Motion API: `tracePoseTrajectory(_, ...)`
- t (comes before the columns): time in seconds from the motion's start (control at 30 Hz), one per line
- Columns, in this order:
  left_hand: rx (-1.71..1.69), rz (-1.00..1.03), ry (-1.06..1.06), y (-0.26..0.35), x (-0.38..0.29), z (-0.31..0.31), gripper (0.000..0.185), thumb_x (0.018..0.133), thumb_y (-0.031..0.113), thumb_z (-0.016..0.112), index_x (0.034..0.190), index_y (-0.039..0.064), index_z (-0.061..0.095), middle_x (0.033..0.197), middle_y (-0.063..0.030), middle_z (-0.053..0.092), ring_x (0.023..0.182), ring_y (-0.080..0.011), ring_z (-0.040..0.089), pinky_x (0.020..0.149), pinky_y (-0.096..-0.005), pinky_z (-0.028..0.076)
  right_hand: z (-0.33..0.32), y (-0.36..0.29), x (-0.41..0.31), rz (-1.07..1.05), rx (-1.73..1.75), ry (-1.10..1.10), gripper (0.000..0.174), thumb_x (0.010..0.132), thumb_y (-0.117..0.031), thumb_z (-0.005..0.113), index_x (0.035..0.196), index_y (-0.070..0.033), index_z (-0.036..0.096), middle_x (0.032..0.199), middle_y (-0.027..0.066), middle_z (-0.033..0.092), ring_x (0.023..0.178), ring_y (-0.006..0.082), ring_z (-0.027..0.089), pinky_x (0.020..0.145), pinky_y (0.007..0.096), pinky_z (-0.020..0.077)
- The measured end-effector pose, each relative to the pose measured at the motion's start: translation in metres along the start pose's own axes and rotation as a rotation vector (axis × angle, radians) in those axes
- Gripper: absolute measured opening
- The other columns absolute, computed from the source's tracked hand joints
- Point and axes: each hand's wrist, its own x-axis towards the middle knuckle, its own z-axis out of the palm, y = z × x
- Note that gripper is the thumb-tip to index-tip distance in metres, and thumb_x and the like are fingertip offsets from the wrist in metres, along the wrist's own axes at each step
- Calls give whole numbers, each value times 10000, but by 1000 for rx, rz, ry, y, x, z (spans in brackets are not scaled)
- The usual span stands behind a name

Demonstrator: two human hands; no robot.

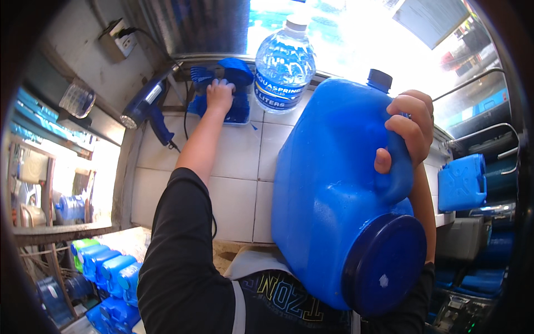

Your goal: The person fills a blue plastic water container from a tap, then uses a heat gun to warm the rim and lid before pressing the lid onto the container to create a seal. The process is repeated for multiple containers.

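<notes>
My right hand (411, 125) grips the side handle of a big blue plastic water container (329, 167). The container is tilted towards me, its wide dark-blue screw lid (386, 265) by my chest and a small dark spout cap (379, 80) at the far end. My left hand (220, 94) reaches into a shallow blue plastic tray (241, 121) by the back wall. Its fingertips are among ribbed blue plastic pieces (233, 69) and partly hidden there, so whether they grip one I cannot see.
Right of the tray stands a clear water bottle (285, 67) with a blue label. A blue heat gun (148, 104) lies to the left on the white-tiled counter (233, 154), its cord trailing nearby. A wall outlet (121, 41) holds a plug. Another blue container (461, 183) stands at right.
</notes>
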Motion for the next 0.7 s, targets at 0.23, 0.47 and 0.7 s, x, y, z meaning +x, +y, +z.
tracePoseTrajectory(0.23, -316, 48, 152, -22, 14, -37, 119, 801, 204, 682, 902, 146, 708, 884, -107, 688, 856, -288, 637, 808, -413, 478, -3, 0, -2, 18, -33, -55, 338, 861, -396, 541, 865, -60, 496, 834, 138, 527, 758, 273, 513, 659, 385, 439)
tracePoseTrajectory(0.47, -1331, -226, 320, 7, -17, -175, 222, 843, 159, 709, 991, 12, 633, 850, -41, 669, 740, -96, 603, 671, -231, 465, -3, 2, -1, 2, -38, 7, 341, 812, -359, 657, 894, -56, 525, 852, 124, 545, 787, 298, 533, 674, 386, 449)
tracePoseTrajectory(0.7, -1626, 70, 265, 117, -128, -352, 164, 808, 98, 730, 900, 72, 597, 829, -23, 650, 731, -82, 594, 627, -220, 442, -84, -43, 25, 461, -379, -357, 504, 805, -223, 720, 1260, -133, 522, 1223, 102, 544, 1143, 254, 516, 1001, 403, 413)
